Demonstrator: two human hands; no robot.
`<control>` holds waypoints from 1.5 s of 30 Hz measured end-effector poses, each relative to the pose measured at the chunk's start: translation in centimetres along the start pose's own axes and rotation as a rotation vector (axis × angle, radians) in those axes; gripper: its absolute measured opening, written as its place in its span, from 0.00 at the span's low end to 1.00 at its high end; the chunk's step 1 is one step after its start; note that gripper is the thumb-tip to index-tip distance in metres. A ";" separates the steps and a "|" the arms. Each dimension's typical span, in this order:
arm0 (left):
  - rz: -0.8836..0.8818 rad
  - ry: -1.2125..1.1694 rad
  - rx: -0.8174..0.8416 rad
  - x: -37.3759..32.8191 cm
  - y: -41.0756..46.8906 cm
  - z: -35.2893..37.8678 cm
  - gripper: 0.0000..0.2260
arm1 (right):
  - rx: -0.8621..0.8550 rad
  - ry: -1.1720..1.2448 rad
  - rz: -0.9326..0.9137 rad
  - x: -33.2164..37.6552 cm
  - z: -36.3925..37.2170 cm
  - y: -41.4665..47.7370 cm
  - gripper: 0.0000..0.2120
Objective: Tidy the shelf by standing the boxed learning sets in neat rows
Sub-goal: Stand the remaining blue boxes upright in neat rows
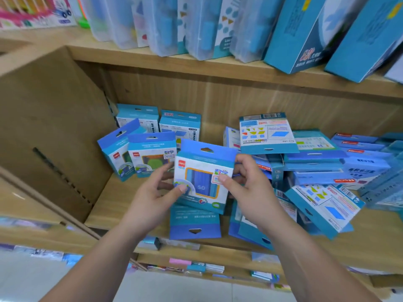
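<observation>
Head view: you are holding one boxed learning set upright in front of the shelf, right of the standing boxes. Your left hand and right hand are each pinching a side edge. It looks light, stiff card, probably crushable; keep taking it by the edges.
</observation>
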State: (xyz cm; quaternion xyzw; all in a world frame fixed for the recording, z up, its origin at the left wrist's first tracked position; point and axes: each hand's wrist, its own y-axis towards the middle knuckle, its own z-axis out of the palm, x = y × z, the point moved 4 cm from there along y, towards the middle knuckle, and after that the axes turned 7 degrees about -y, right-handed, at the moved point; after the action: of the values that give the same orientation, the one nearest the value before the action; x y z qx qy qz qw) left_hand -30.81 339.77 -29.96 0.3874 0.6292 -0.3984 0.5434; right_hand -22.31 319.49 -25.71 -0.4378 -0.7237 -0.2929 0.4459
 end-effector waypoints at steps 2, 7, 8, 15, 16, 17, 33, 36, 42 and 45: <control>0.035 -0.044 -0.017 -0.8 -0.2 -0.4 0.16 | 0.039 -0.067 -0.054 1.0 1.5 0.7 0.12; 0.129 0.008 -0.199 -1.4 -0.7 -4.0 0.15 | 0.086 -0.103 -0.171 3.5 4.6 3.1 0.15; 0.128 0.023 -0.246 -1.2 -0.9 -4.7 0.15 | 0.093 -0.122 -0.169 3.6 5.0 3.6 0.16; 0.085 0.109 -0.573 1.2 -3.1 -8.3 0.17 | 0.325 -0.630 -0.098 0.3 6.5 3.3 0.29; 0.079 0.126 -0.589 1.6 -3.3 -8.5 0.17 | 0.379 -0.731 -0.134 -0.1 6.8 2.7 0.35; 0.078 0.144 -0.598 1.8 -3.6 -8.5 0.16 | 0.443 -0.831 -0.158 -0.5 7.2 2.1 0.41; 0.080 0.300 -0.585 3.0 -4.0 -8.8 0.27 | 0.229 -0.632 -0.334 1.0 5.4 1.4 0.10; 0.072 0.304 -0.570 2.6 -4.4 -8.5 0.24 | 0.137 -0.560 -0.283 2.1 4.8 2.9 0.12; 0.074 0.307 -0.569 2.4 -4.6 -9.2 0.20 | 0.248 -0.522 -0.199 3.1 6.2 5.0 0.10; 0.059 0.302 -0.569 2.8 -4.9 -9.4 0.19 | 0.228 -0.568 -0.205 3.7 7.0 5.6 0.10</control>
State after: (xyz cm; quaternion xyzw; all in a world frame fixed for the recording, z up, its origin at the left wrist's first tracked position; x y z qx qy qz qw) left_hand -39.14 346.70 -31.47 0.2925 0.7775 -0.1285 0.5417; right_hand -20.83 329.05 -25.24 -0.3741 -0.8877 -0.1195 0.2403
